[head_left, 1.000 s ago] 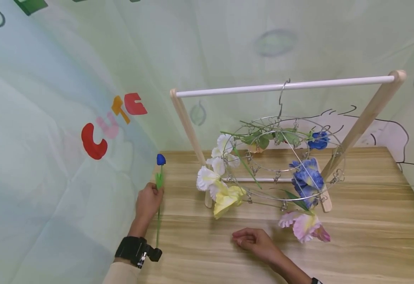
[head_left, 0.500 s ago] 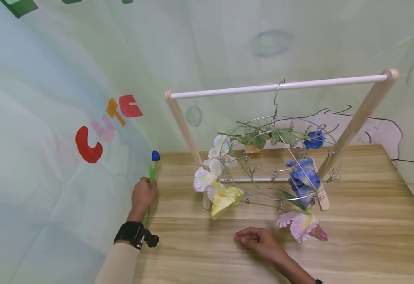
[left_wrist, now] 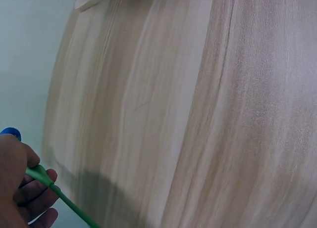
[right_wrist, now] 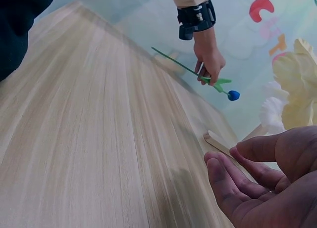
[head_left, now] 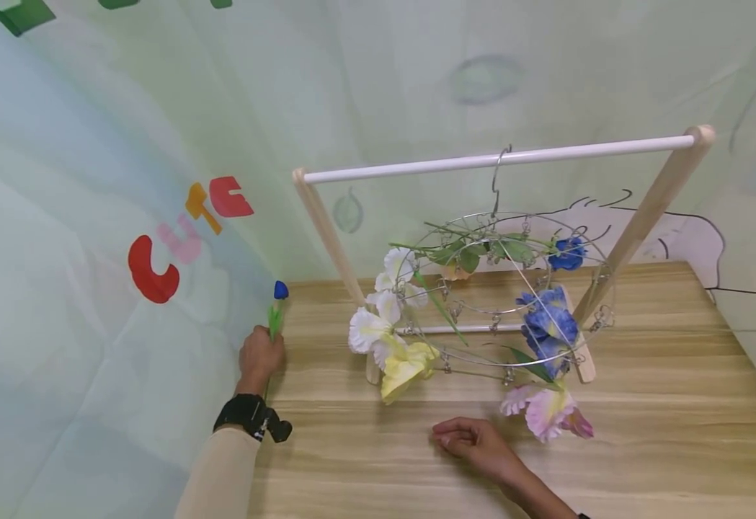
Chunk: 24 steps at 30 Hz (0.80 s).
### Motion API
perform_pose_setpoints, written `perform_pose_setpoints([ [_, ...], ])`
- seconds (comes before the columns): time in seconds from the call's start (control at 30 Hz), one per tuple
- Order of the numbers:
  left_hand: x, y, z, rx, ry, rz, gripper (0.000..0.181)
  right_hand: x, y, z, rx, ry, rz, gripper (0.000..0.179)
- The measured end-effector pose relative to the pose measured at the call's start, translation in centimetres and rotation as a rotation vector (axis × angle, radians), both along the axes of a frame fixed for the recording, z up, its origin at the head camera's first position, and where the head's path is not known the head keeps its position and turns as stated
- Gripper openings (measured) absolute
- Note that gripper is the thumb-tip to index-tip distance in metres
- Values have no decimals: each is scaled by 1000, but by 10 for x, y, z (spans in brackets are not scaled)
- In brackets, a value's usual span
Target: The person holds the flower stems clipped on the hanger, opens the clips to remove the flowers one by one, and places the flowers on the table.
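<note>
The left hand (head_left: 262,355) pinches the blue tulip (head_left: 274,322) between thumb and fingers, gripping its green stem just below the leaves. The blue bloom points forward, past the fingers and away from the person, while the lower stem trails back beneath the hand toward the wrist. In the right wrist view the whole flower shows slanting through the grip, with the leaves just beside the fingertips and the long bare stem on the other side. Hand and flower are at the left edge of the worktop (head_left: 352,461), near the printed wall cloth (head_left: 60,288); whether the stem touches the wood I cannot tell.

The right hand (head_left: 478,443) is well apart from the tulip, over the near part of the worktop, its fingers loosely bent and only a narrow gap left to the thumb. Nearest to it are the pink flower (head_left: 549,416), to its right, and the yellow flower (head_left: 406,371), farther forward, both on the wire hanger (head_left: 475,360) below the white rod (head_left: 416,167).
</note>
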State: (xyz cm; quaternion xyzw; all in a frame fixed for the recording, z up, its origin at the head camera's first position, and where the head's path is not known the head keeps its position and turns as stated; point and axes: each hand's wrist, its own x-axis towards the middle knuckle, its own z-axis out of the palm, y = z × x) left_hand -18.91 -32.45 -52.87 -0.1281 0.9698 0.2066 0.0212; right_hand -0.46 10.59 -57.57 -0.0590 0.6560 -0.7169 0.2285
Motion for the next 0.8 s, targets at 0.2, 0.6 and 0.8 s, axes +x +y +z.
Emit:
perform_pose_setpoints([
  [0.2,-2,-8,-10,-16,-24,26,41,0,-1,0,7,-17,-6,37],
  [0.6,-11,-9,-25,-72,3,27,32,0,0,-1,10,-26,-18,37],
  [0.8,-10,-10,-34,-83,-6,49,31,2,2,-2,4,-22,-17,36],
])
